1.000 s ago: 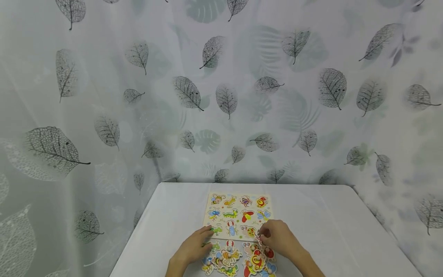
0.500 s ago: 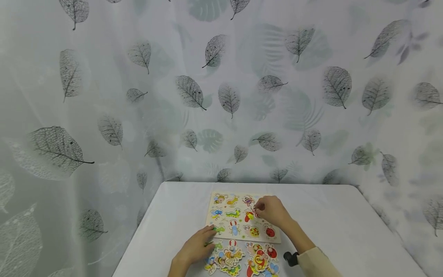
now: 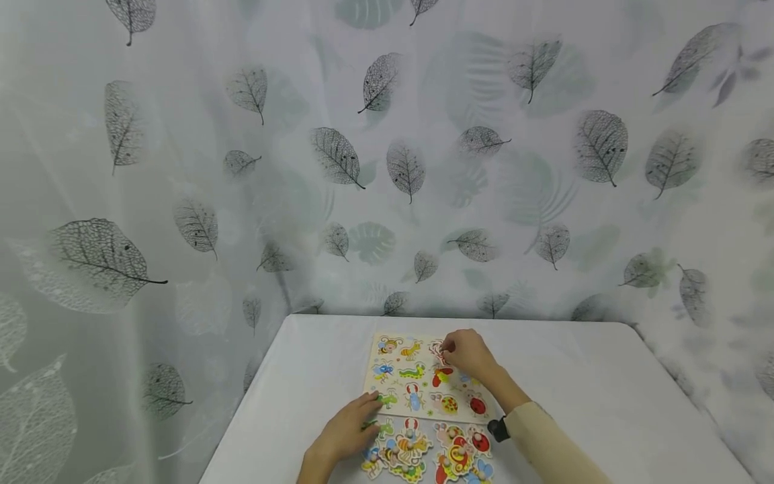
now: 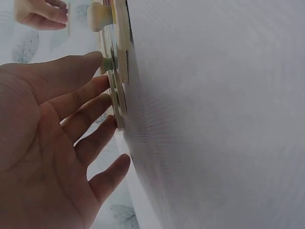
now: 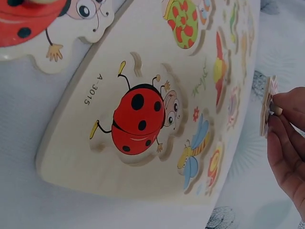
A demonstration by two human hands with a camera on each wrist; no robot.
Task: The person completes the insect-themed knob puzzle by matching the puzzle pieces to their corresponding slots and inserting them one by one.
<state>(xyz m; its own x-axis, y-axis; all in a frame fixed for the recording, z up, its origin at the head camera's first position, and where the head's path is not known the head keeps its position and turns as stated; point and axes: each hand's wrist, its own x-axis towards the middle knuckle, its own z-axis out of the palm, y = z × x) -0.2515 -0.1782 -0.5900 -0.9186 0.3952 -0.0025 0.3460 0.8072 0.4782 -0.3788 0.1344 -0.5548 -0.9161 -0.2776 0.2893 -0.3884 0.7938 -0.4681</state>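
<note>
In the head view, my right hand (image 3: 468, 353) is over the upper right part of a wooden insect puzzle board (image 5: 71, 152). The right wrist view shows its thumb and fingers pinching a knobbed puzzle piece (image 5: 267, 107), seen edge-on and raised off the board; its picture is mostly hidden. My left hand (image 3: 347, 430) lies at the board's lower left corner, fingers extended. In the left wrist view, its fingertips (image 4: 110, 121) touch the stacked wooden edges, and the thumb is beside a small wooden knob (image 4: 106, 64).
Two heaps of knobbed insect pieces lie in front of the board: a left heap (image 3: 408, 452) with bee and caterpillar, and a right heap (image 3: 457, 457) with ladybug and butterfly. A white cloth (image 3: 580, 390) covers the table. A leaf-print curtain (image 3: 405, 168) hangs behind.
My right hand has carried the piece from the board's near right corner up to its far right part, uncovering the printed ladybug. My left hand stays at the corner. The head view has shifted slightly.
</note>
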